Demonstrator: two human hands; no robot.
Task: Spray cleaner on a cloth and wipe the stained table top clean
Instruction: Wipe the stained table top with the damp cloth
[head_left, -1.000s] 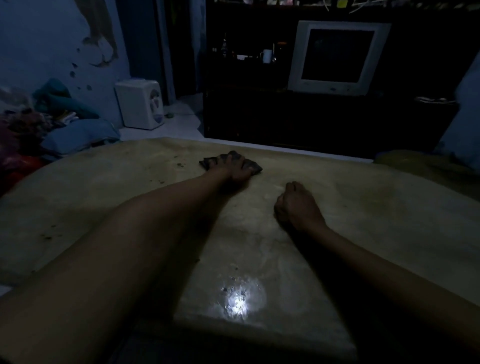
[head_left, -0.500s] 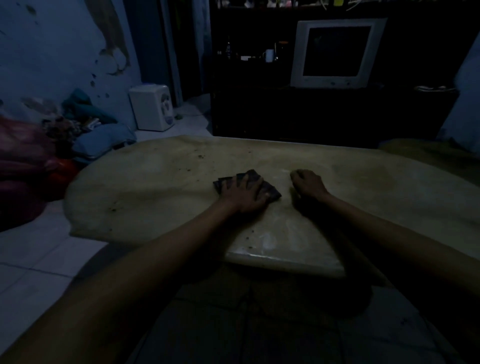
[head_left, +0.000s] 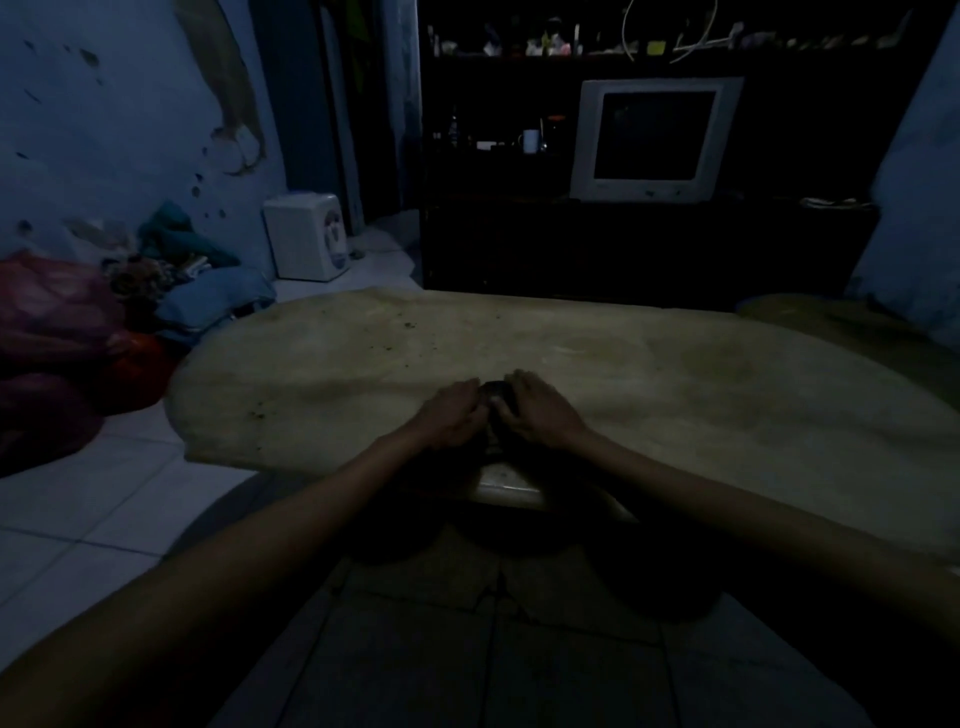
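Now | small dark bunched cloth (head_left: 493, 401) near table's near edge, on pale stained stone table top (head_left: 322, 364) | left hand (head_left: 453, 415), right hand (head_left: 540, 413) flank it equally | fingers curled on cloth.

Dim room, peeling blue wall (head_left: 104, 114), tiled floor (head_left: 78, 509)

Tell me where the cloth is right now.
In the head view the cloth sits bunched between the left hand and right hand, near the front edge of the table top.
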